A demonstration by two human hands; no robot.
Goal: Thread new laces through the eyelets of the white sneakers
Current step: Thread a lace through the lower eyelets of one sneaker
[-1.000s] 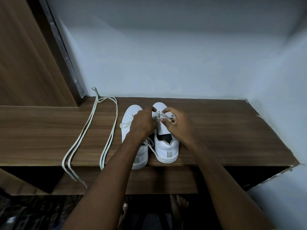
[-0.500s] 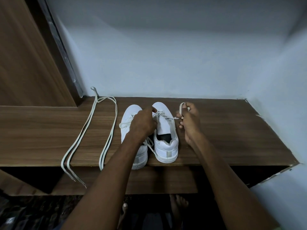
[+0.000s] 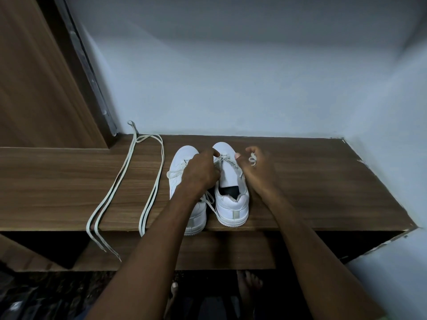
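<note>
Between both hands (image 3: 231, 167), right sneaker (image 3: 231, 199); lace (image 3: 252, 159) seemingly pinched right.

no readable text, no labels anywhere

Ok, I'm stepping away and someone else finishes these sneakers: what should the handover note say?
Left hand grips the lace at the right sneaker's front eyelets. Right hand holds a loop of that lace, pulled out to the side. Both sneakers stand on the shelf; the left sneaker has lace in it, how far I cannot tell. Loose laces lie to the left, ends over the edge. Left to do: most of the right sneaker's eyelets.
</note>
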